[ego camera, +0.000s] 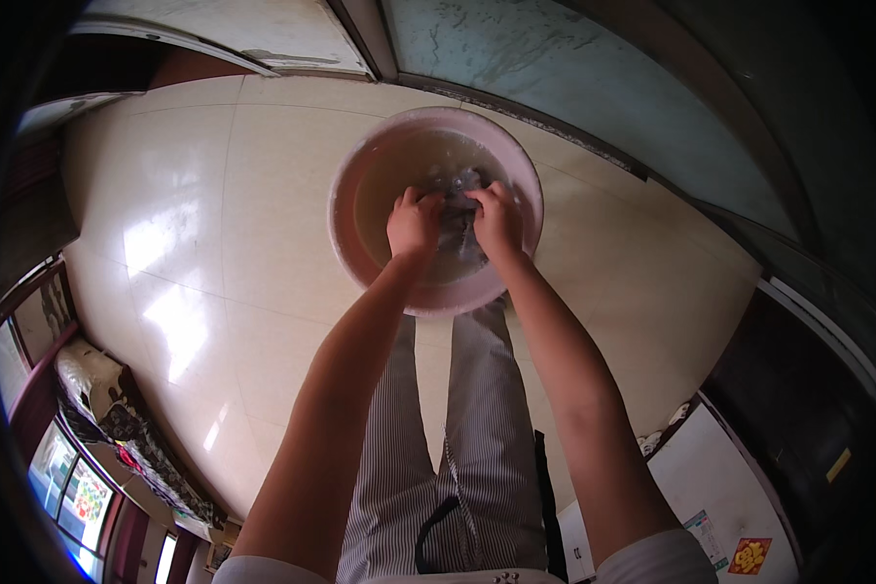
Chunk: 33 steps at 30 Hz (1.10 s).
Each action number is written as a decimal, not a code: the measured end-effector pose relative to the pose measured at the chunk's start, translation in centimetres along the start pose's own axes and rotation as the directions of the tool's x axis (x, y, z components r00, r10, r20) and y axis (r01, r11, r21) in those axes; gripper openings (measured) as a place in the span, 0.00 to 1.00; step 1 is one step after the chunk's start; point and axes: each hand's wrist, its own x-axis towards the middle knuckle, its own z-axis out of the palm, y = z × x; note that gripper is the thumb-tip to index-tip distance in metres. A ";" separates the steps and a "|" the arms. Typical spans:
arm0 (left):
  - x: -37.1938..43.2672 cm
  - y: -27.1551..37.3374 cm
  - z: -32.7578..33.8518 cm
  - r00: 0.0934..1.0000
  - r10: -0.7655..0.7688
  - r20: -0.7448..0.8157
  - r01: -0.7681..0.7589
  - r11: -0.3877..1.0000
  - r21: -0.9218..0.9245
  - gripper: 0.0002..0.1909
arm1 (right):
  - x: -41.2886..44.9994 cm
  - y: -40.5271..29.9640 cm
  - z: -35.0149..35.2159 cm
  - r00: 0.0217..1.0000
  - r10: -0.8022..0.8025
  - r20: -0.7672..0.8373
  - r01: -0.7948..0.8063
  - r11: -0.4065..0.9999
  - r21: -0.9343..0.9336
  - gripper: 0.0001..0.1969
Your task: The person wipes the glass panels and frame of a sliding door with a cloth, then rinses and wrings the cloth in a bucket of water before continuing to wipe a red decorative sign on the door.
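A round pink plastic basin (344, 219) of cloudy water stands on the tiled floor before me. My left hand (414, 223) reaches over its near rim, fingers curled at a wet dark cloth (456, 219) in the water. Opposite it, my right hand (498, 215) grips the same cloth with thumb and bent fingers. The cloth is bunched between both hands and partly under water, so its shape cannot be made out. Some bubbles show near the fingers.
Pale floor tiles (277, 197) surround the basin. A frosted glass partition (525, 58) runs behind it to the right. At the left, a sofa (139, 445) lines the wall below a window (73, 489). A white cabinet or door (723, 467) stands at the lower right.
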 end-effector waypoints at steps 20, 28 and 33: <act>-19.0 10.4 -28.6 0.957 -0.157 -0.243 -0.181 0.333 -0.926 0.07 | -9.8 -21.4 -28.9 0.974 0.225 0.020 -0.155 0.601 0.784 0.17; -25.0 17.4 -38.2 0.862 0.183 -0.473 -0.505 0.399 -0.766 0.07 | -12.0 -30.1 -39.0 0.992 -0.005 -0.129 0.103 0.638 0.763 0.17; -24.8 18.1 -38.3 0.818 0.222 -0.531 -0.574 0.378 -0.727 0.06 | -11.4 -30.9 -39.3 0.986 -0.102 -0.131 0.162 0.753 0.638 0.16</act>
